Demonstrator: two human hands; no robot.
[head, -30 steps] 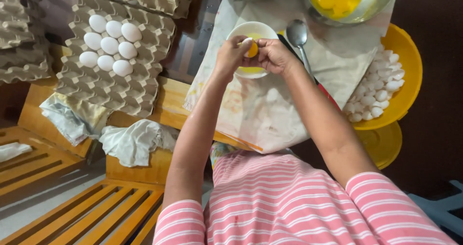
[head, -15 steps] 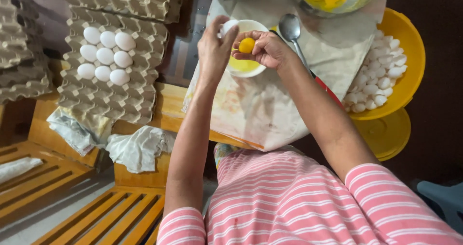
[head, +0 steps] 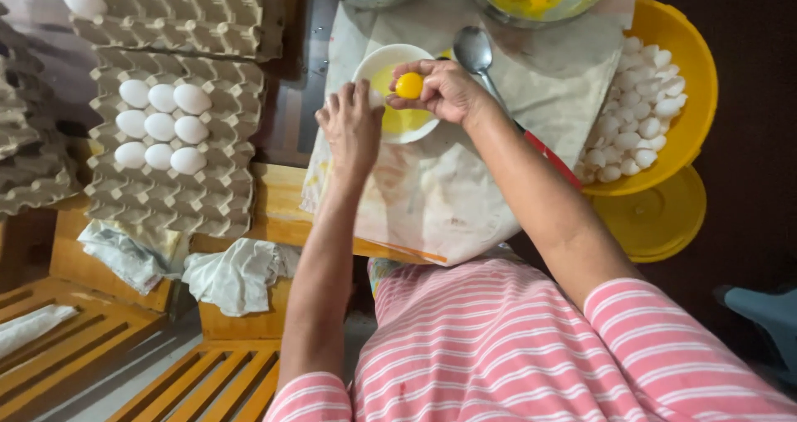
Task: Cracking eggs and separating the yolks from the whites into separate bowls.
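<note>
Right hand (head: pixel 444 90) fingers clamped on egg yolk (head: pixel 408 85); left hand (head: pixel 353 127) fingers apart.

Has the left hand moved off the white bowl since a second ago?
Yes. The left hand has drawn back from over the white bowl toward the person; the right hand holds the yolk above it.

Slatted wooden bench (head: pixel 100 364) (orange-brown), dark floor (head: pixel 755 139) perhaps, soft even light
</note>
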